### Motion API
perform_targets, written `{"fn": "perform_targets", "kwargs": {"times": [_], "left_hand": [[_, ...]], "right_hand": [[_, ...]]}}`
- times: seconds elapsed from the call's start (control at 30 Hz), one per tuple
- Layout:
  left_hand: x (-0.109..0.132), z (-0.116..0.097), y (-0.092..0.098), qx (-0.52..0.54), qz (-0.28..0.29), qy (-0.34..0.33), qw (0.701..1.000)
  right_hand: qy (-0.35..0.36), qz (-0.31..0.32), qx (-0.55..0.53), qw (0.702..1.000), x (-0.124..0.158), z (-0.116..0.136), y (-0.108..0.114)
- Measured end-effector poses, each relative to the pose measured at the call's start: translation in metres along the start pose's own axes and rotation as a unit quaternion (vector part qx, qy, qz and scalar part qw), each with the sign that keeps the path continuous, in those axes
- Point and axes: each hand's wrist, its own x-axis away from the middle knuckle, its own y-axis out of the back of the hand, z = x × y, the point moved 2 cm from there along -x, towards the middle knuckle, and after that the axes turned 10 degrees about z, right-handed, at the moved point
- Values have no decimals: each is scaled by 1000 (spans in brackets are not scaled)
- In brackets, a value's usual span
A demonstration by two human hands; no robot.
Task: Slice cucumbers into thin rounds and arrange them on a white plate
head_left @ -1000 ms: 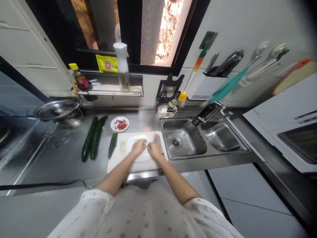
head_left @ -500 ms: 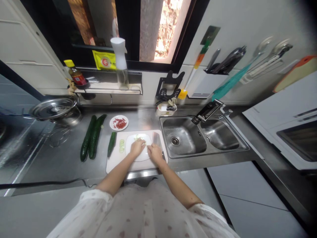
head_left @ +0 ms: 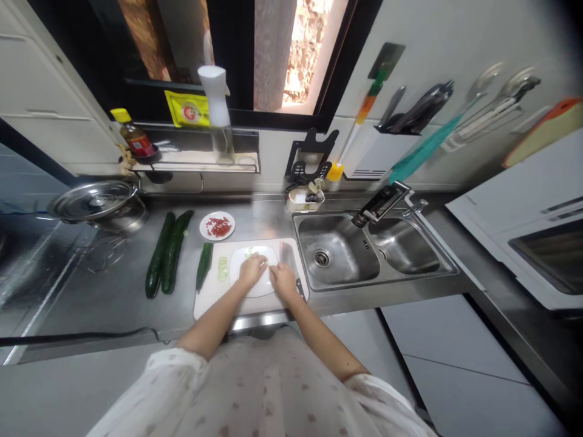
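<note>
My left hand (head_left: 252,269) and my right hand (head_left: 282,280) rest close together over a white plate (head_left: 262,290) that lies on a white cutting board (head_left: 207,300). Both have their fingers curled; what they pinch is too small to make out. Pale cucumber slices (head_left: 252,250) lie on the plate just beyond my left fingertips. More slices (head_left: 222,268) sit on the board left of the plate, beside a cut cucumber piece (head_left: 203,266). A cleaver (head_left: 286,254) lies on the board's right side, next to my right hand.
Two whole cucumbers (head_left: 164,255) lie on the steel counter left of the board, near a lidded pot (head_left: 98,203). A small plate of red chopped bits (head_left: 217,226) stands behind the board. A double sink (head_left: 337,258) with a tap (head_left: 380,203) is on the right.
Both hands stay over the plate with only small finger movements. The camera has shifted slightly, so everything sits a little lower left.
</note>
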Motion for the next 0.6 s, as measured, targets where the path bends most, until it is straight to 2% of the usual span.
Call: {"fn": "perform_targets", "kwargs": {"times": [0.6], "left_hand": [[-2,-2,1,7,-11,9,1000]], "right_hand": [[-16,10,-19,1000,-4,-2,4]]}}
